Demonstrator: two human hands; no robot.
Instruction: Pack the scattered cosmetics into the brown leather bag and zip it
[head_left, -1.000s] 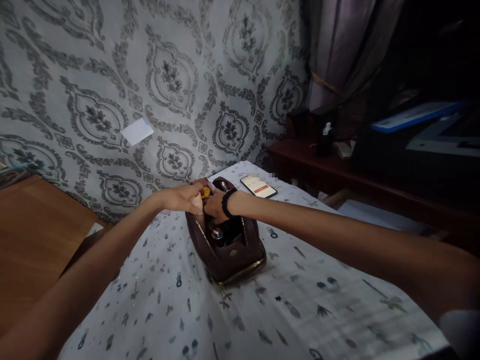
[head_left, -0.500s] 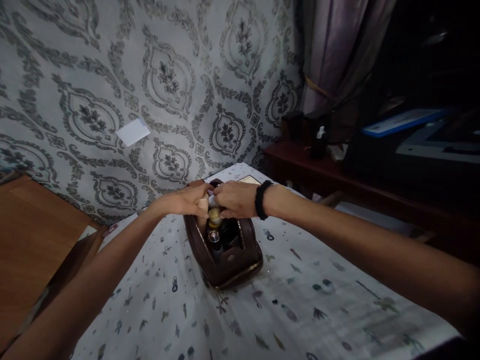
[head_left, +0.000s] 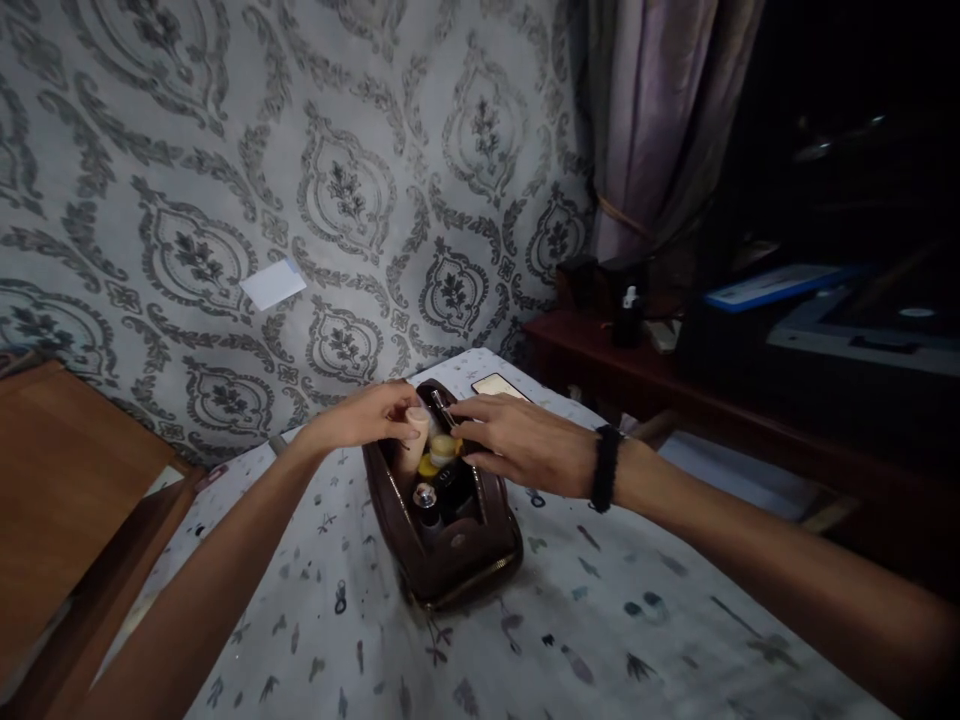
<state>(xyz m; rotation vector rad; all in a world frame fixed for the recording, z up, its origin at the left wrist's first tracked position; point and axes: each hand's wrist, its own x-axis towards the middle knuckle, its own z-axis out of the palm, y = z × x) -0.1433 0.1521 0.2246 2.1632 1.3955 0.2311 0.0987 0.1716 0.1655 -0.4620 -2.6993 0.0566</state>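
Observation:
A dark brown zip bag (head_left: 457, 560) stands unzipped on the patterned cloth. My left hand (head_left: 364, 418) reaches over its far left side, thumb and fingertips curled against a beige tube (head_left: 412, 445) that leans inside. My right hand (head_left: 529, 440) is over the bag's right side, fingers stretched out and apart, grasping nothing. Near its index fingertip lies a slim silver-and-dark item (head_left: 441, 405), whose kind I cannot make out. Also in the bag are a yellow-lidded container (head_left: 442, 450), a bottle with a shiny round cap (head_left: 425, 497) and a black item (head_left: 453, 482).
A phone-like flat item (head_left: 499, 386) with a lit face lies behind my right hand. Wallpaper closes off the back, with a white card (head_left: 273, 285) on it. At left stands a wooden panel (head_left: 82, 480); at right, a dark red shelf (head_left: 592, 345) and an open drawer (head_left: 742, 475).
My right hand has drawn back to the right and its fingers have spread, uncovering more of the bag's contents. The left hand stays by the beige tube. The view has shifted slightly.

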